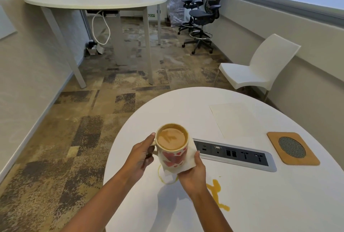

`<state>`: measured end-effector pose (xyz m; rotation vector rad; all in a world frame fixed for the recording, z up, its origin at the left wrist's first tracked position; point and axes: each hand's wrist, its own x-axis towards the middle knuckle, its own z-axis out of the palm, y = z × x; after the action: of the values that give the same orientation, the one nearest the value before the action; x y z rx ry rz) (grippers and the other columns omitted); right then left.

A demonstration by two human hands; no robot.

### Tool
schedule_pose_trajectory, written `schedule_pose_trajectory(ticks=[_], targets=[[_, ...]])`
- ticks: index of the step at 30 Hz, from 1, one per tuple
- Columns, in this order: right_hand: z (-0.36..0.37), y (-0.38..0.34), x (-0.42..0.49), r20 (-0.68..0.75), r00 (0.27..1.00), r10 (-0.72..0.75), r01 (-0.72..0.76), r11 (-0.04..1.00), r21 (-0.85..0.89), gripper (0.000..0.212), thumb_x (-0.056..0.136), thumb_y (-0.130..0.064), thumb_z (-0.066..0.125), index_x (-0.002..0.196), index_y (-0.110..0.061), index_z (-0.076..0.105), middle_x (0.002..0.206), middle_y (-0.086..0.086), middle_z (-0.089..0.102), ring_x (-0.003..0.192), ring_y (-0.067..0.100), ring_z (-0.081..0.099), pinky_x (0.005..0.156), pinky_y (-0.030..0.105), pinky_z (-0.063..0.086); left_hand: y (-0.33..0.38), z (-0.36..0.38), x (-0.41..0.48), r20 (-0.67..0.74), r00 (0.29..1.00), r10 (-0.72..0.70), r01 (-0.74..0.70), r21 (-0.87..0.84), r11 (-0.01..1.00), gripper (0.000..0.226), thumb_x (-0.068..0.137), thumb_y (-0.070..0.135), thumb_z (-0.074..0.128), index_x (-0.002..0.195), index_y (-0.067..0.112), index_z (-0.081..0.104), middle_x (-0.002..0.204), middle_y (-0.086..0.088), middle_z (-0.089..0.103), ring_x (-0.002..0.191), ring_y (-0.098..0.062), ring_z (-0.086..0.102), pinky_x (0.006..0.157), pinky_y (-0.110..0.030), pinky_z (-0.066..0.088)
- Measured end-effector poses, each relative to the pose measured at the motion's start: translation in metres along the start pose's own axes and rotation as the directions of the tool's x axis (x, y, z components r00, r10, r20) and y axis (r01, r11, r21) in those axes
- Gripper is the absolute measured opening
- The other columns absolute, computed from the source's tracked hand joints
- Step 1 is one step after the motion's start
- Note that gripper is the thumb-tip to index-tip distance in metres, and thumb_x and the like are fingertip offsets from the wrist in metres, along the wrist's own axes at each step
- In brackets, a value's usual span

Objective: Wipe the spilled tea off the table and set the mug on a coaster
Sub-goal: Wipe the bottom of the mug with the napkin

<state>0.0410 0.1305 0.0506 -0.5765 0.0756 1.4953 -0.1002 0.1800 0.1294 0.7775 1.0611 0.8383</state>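
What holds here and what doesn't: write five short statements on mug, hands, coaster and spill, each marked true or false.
1. The left hand holds the mug by its handle. True.
2. The mug stands on the coaster. False: it is held above the table; the coaster is bare.
3. The right hand presses a white napkin against the mug. True.
4. The mug is empty. False: it is nearly full of milky tea.
5. The table is wiped dry. False: a tea puddle lies beside the right wrist.
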Motion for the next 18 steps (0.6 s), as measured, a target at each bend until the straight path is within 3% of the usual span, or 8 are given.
schedule_pose_trajectory(ticks=[3,6,10,15,16,18], targets=[[0.007,0.005,0.001,0.019,1.000,-0.018,0.017,0.999,0.029,0.051,0.097,-0.039,0.027,0.137,-0.008,0.040,0.119,0.021,0.058,0.107,0.035,0.054,0.078,0.044,0.057,0.008,0.008,0.001,-0.010,1.000,-0.001,0.001,0.005,1.000,0.036,0.091,0.031,0.052,0.057,0.019,0.048,0.035,0.011,0.033,0.031,-0.002,0.021,0.027,-0.011,0.020],[0.015,0.012,0.004,0.020,1.000,-0.003,0.000,0.992,0.126,0.052,0.095,-0.032,0.036,0.140,-0.007,0.037,0.116,0.022,0.058,0.103,0.034,0.055,0.072,0.038,0.059,0.014,0.016,0.002,-0.010,1.000,0.000,0.000,-0.006,1.000,0.035,0.090,0.031,0.053,0.058,0.020,0.047,0.034,0.011,0.031,0.031,-0.003,0.020,0.027,-0.011,0.019],[0.030,0.023,0.003,0.123,0.992,0.021,-0.053,0.963,0.265,0.068,0.061,-0.012,0.063,0.125,0.001,0.046,0.107,0.026,0.065,0.098,0.036,0.059,0.071,0.038,0.059,0.018,0.028,0.004,-0.011,1.000,0.004,-0.005,-0.021,1.000,0.031,0.090,0.030,0.054,0.062,0.017,0.048,0.034,0.011,0.032,0.028,-0.003,0.021,0.027,-0.011,0.019],[0.042,0.033,-0.001,0.167,0.984,-0.062,-0.001,0.936,0.352,0.091,0.038,0.002,0.088,0.121,0.005,0.050,0.105,0.029,0.066,0.088,0.039,0.070,0.078,0.044,0.056,0.023,0.035,0.008,0.009,0.999,0.037,-0.037,-0.004,0.999,0.026,0.090,0.028,0.054,0.067,0.017,0.049,0.035,0.012,0.033,0.028,-0.004,0.025,0.029,-0.012,0.020],[0.041,0.034,-0.002,0.162,0.985,-0.052,-0.009,0.935,0.353,0.089,0.040,0.003,0.088,0.121,0.005,0.051,0.105,0.030,0.066,0.089,0.040,0.070,0.080,0.046,0.055,0.023,0.036,0.009,0.009,0.999,0.042,-0.042,-0.005,0.999,0.026,0.090,0.027,0.053,0.067,0.017,0.049,0.034,0.012,0.033,0.028,-0.004,0.025,0.029,-0.012,0.020],[0.040,0.034,-0.006,0.142,0.990,-0.025,-0.023,0.945,0.325,0.062,0.065,-0.003,0.072,0.123,0.004,0.049,0.107,0.029,0.067,0.093,0.039,0.069,0.086,0.046,0.051,0.025,0.036,0.010,0.002,0.999,0.046,-0.046,-0.006,0.999,0.028,0.091,0.027,0.054,0.065,0.018,0.049,0.035,0.012,0.033,0.028,-0.004,0.025,0.028,-0.012,0.019]])
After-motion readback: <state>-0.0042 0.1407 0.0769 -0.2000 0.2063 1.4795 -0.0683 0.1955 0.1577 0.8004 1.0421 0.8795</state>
